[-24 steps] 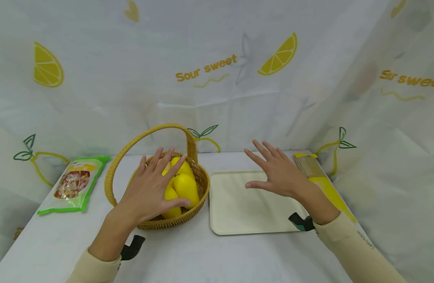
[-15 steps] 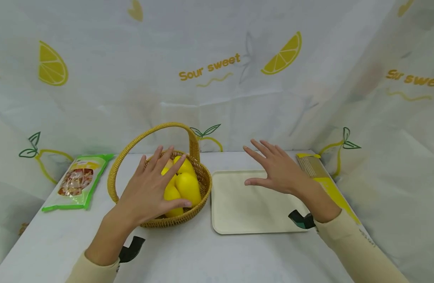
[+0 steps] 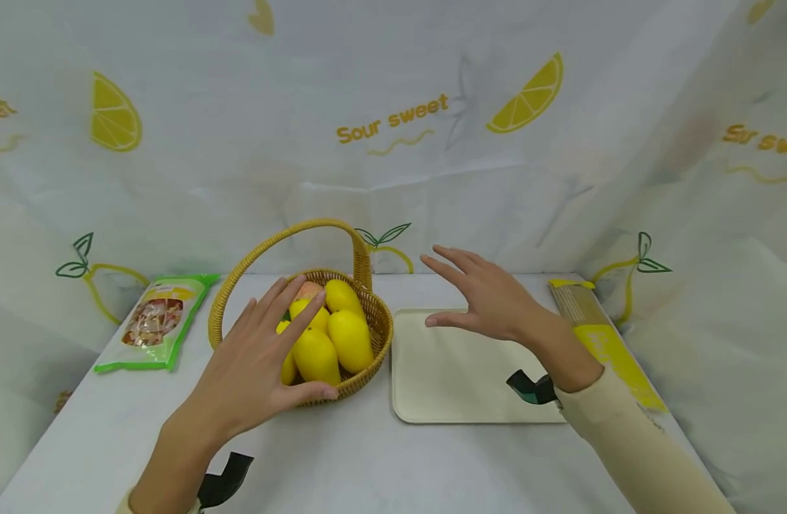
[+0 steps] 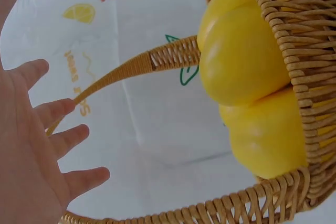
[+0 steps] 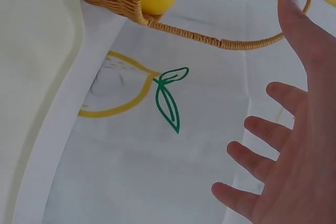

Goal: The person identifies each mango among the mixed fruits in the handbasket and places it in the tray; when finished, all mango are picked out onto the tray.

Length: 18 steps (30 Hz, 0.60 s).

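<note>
A wicker basket point(image 3: 383, 335) with a tall arched handle stands left of centre, filled with several yellow mangoes point(image 3: 350, 341) and a pinkish round fruit point(image 3: 310, 290) at the back. My left hand point(image 3: 252, 364) hovers in front of the basket's left side with fingers spread, hiding part of the rim; the left wrist view shows its palm bare beside the mangoes. Above the far part of a cream tray point(image 3: 457, 385) my right hand point(image 3: 492, 296) is held in the air, thumb and fingers apart. Its palm is bare too in the right wrist view.
At the left lies a green-edged white food packet point(image 3: 155, 323). A yellow packet of noodle-like sticks point(image 3: 605, 343) lies right of the tray, partly behind the right forearm. White cloth point(image 3: 406, 64) printed with lemons hangs behind and at both sides.
The left hand has drawn back and down a little, uncovering more mangoes. My right hand has shifted left and slightly up. The whole scene slides right as the head turns.
</note>
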Available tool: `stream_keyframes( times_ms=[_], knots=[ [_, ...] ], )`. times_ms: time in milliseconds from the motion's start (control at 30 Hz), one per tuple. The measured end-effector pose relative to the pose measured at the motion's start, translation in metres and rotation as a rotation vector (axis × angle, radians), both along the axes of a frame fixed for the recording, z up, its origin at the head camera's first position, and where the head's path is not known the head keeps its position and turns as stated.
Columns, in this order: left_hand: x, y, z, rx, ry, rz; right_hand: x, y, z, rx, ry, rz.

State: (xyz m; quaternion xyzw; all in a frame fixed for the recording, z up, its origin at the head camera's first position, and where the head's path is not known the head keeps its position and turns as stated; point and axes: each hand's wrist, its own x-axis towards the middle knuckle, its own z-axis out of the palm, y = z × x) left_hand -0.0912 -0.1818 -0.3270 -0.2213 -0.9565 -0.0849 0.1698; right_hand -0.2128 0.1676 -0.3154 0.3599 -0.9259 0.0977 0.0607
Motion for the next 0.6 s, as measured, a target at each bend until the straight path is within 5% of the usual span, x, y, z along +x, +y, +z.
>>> stream_keyframes(
  times_ms=[400,600],
  knots=[
    [0.032,-0.013,0.015,0.09,0.104,-0.063,-0.006,-0.035,0.002,-0.074,-0.076,0.114],
    [0.05,-0.02,0.029,0.102,0.154,-0.036,-0.01,-0.052,0.0,-0.095,-0.092,0.165]
  ],
)
